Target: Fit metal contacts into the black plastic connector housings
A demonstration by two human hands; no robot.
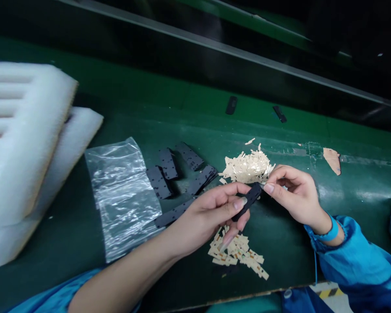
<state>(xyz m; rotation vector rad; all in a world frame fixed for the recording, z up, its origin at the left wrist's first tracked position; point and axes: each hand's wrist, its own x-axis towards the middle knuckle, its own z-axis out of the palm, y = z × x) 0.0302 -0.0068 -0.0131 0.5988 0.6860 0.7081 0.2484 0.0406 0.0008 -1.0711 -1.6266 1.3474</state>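
Observation:
My left hand [221, 208] is closed round a small black plastic housing [248, 201], its thumb lying along the top. At the housing's far end, my right hand [291, 191] pinches a small pale piece [262, 184], too small to name. Behind the hands lies a heap of small cream-coloured pieces [246, 167]. Below my left hand is a looser pile of cream strips [239, 252], some with brownish marks. Several flat black plastic parts [167, 164] lie left of my left hand, and its forearm hides part of that area.
A clear plastic bag [124, 195] lies at the left, beside stacked white foam trays [52, 143]. Two black pieces, one being a dark part [231, 105], lie toward the back. A brown scrap [332, 161] is at the right. The green table's front edge [247, 297] runs below.

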